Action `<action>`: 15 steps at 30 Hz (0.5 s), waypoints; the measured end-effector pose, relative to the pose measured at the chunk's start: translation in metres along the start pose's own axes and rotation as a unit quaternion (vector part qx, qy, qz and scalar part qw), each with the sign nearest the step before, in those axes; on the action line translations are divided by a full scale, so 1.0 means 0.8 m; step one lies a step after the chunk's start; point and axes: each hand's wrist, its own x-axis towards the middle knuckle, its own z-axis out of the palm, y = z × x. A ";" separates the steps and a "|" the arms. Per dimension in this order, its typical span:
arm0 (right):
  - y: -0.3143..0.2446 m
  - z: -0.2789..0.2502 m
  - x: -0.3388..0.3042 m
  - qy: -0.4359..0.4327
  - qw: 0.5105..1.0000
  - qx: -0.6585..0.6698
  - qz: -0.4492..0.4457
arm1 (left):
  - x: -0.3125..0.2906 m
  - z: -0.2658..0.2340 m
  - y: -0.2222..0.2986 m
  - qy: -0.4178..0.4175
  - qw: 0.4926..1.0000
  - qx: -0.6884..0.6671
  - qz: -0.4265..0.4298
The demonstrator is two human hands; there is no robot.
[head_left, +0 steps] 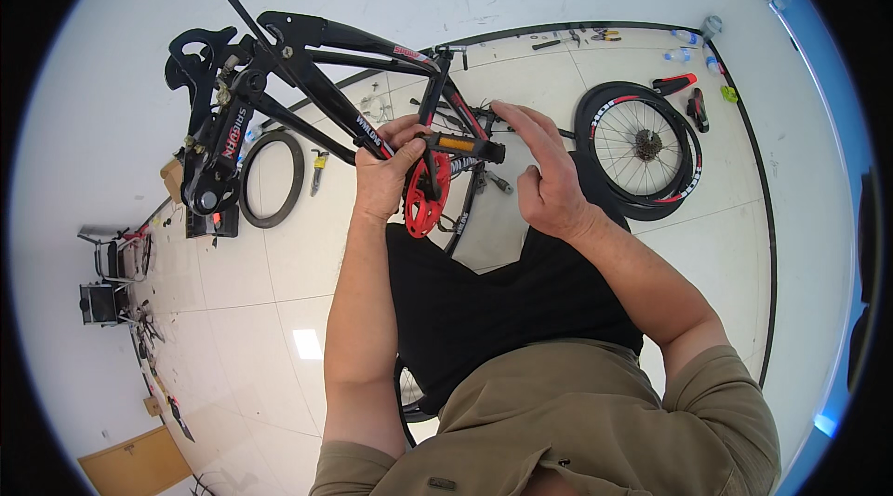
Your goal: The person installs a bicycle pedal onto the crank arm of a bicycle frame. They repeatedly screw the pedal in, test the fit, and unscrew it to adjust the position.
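Note:
In front of me stands a black bicycle frame (330, 91) with red and white markings. A red chainring (427, 207) sits low at its crank. My left hand (383, 170) is closed, with thumb and fingers pinching the inner end of a black pedal (462, 146) that has an orange reflector. That hand partly covers the frame tube behind it. My right hand (555, 184) is raised just right of the pedal's outer end. Its index finger stretches out and the thumb stands apart; nothing shows in it.
On the floor to the right lies a wheel (646, 144) with a cassette. A loose tyre (272, 180) and a yellow-black tool (319, 170) lie to the left. Hand tools (577, 37) and plastic bottles (682, 55) are along the far wall. A chair (110, 277) stands far left.

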 end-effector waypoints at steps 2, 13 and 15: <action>0.008 -0.003 -0.001 -0.020 0.996 -0.028 -0.080 | -0.001 0.000 -0.001 -0.004 1.000 -0.006 0.004; 0.005 -0.014 0.008 -0.050 0.977 -0.206 -0.005 | -0.001 0.000 0.000 -0.012 1.000 0.003 -0.011; 0.011 -0.018 0.009 -0.039 0.979 -0.202 0.000 | -0.002 0.000 0.000 -0.013 1.000 0.000 -0.011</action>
